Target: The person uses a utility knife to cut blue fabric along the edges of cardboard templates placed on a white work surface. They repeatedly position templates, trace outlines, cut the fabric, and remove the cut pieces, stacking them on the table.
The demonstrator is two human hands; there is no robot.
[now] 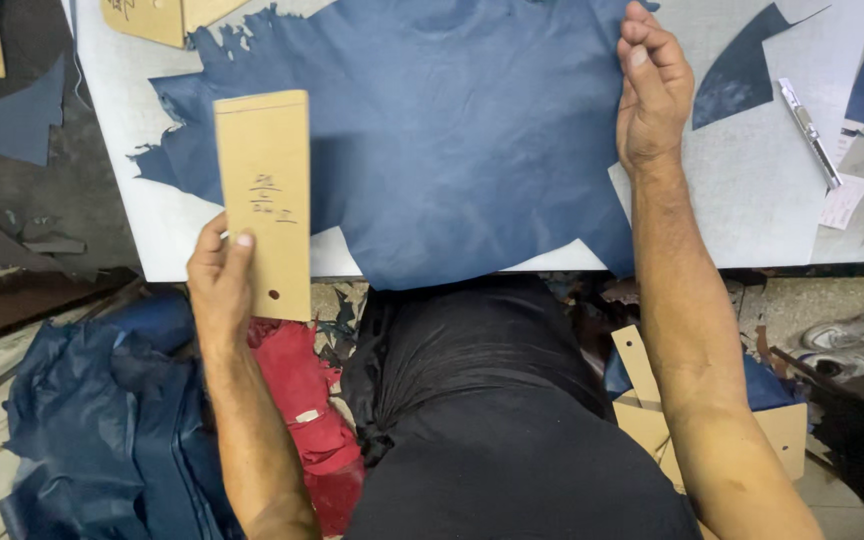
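Observation:
A large piece of blue leather [452,130] lies spread on a pale cutting board [752,190]. My left hand [220,285] holds a long tan cardboard template [264,190] upright by its lower edge, over the leather's ragged left side. A small hole shows near the template's bottom end. My right hand [652,95] grips the leather's right edge, fingers curled over it.
A metal knife [810,132] lies on the board at the right, beside a blue offcut [742,65]. More tan templates [157,15] rest at the top left. Below the board lie heaps of blue [102,420] and red leather [307,410], cardboard pieces [652,400] and shoes [857,345].

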